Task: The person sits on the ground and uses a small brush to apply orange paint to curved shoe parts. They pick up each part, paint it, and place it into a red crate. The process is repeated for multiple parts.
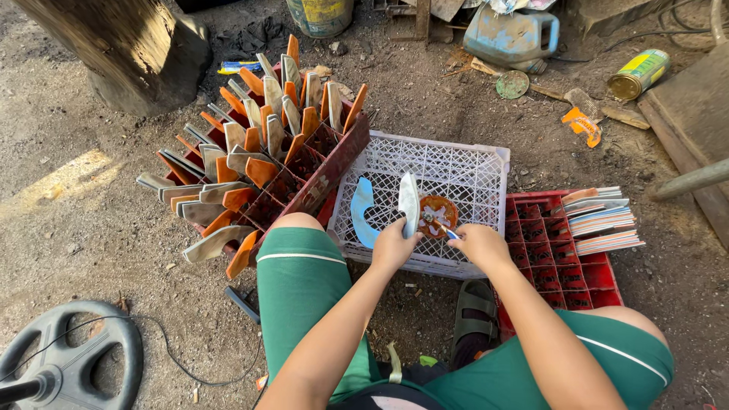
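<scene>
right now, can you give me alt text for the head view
Seated person's left hand holds a blade upright over a white plastic crate, while the right hand brushes it with a small brush. A red crate of orange-handled knives stands at left.

White latticed crate (463, 163), red crates (558, 262)

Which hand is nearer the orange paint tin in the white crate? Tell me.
Right. The right hand sits just beside the orange paint tin, reaching a small brush into it; the left hand is farther left, gripping a blade.
</scene>
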